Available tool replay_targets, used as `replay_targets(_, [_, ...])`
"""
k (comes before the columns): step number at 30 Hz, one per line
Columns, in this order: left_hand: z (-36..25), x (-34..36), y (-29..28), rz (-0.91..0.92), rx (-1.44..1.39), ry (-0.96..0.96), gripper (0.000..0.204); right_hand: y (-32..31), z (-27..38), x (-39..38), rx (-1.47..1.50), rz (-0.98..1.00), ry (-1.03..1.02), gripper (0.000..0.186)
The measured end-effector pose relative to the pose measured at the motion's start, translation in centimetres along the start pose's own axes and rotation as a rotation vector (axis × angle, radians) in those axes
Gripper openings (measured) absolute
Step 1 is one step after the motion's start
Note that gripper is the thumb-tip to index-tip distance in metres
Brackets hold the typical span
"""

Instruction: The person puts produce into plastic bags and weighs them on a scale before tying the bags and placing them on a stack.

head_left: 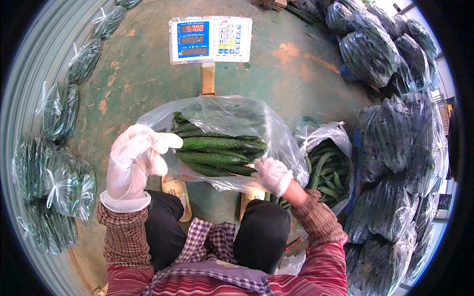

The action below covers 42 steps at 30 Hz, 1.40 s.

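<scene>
A clear plastic bag point(282, 135) lies open in front of me, below the scale's post, with several dark green cucumbers point(212, 144) side by side in it. My left hand point(136, 155), in a loose white glove, is at the bag's left side. Its fingers and thumb are apart, close to the cucumbers' left ends, and nothing shows between them. On the right, my gloved right hand point(274, 174) is closed around the right end of the nearest cucumber point(238, 169), at the bag's near edge. Its fingertips are partly hidden.
A white scale display point(211, 40) stands on a post point(208, 79) beyond the bag. Right of me, an open bag point(328, 170) holds loose, curved cucumbers. Filled bags point(387, 133) are stacked at far right; more tied bags point(71, 182) line the corrugated wall point(24, 98) at left.
</scene>
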State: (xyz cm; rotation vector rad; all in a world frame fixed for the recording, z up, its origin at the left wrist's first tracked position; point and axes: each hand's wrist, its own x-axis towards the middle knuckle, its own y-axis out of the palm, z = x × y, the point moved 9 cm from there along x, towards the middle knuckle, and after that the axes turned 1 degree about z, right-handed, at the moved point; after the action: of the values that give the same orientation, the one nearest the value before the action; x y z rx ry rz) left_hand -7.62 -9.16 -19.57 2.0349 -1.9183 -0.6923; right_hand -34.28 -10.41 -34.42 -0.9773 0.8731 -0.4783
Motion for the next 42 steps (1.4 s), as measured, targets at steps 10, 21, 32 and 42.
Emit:
replay_targets(10, [1.0, -1.6, -0.9, -0.007, 0.362, 0.029, 0.017, -8.5, -5.7, -14.2, 0.826, -0.959, 0.271, 0.097])
replay_targets(21, [-2.1, 4.5, 7.8, 0.27, 0.145, 0.115, 0.012, -25.1, 2.1, -8.7, 1.716, -0.748, -0.876, 0.02])
replay_targets(32, [1.1, 3.5, 5.1, 0.121, 0.115, -0.029, 0.019, -11.3, 8.5, -4.5, -0.186, -0.41, -0.218, 0.07])
replay_targets(42, [-0.9, 4.8, 7.2, 0.296, 0.138, 0.063, 0.015, -18.6, 3.2, -2.8, 1.907, -0.306, -0.652, 0.036])
